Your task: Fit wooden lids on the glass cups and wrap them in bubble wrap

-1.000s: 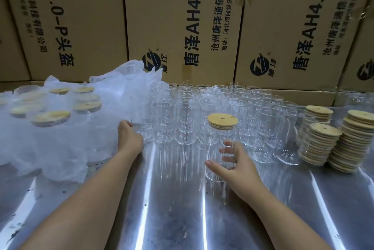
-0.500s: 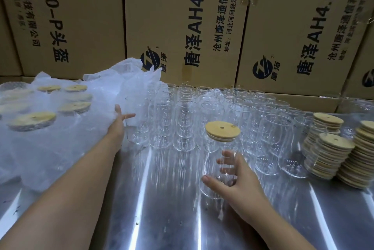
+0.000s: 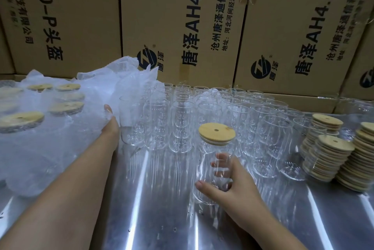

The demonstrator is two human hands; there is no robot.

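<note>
- One glass cup (image 3: 212, 170) stands at the front of the counter (image 3: 162, 219) with its wooden lid (image 3: 217, 132) already on. The right hand (image 3: 232, 187) grips it low, thumb and fingers curled around the glass.
- The left hand (image 3: 111, 126) is at the edge of the bubble wrap (image 3: 125, 75). Its fingers are hidden, so I cannot tell if they pinch it.
- Done: at least six wrapped cups (image 3: 21, 120), at the left.
- Left to do: several dozen bare cups (image 3: 182, 120), which I cannot count exactly, and at least three lid stacks (image 3: 334, 152).

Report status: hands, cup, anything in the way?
Right hand grips lidded cup, upright. Left hand at bubble wrap, fingers hidden. Bare cups crowd just behind.
</note>
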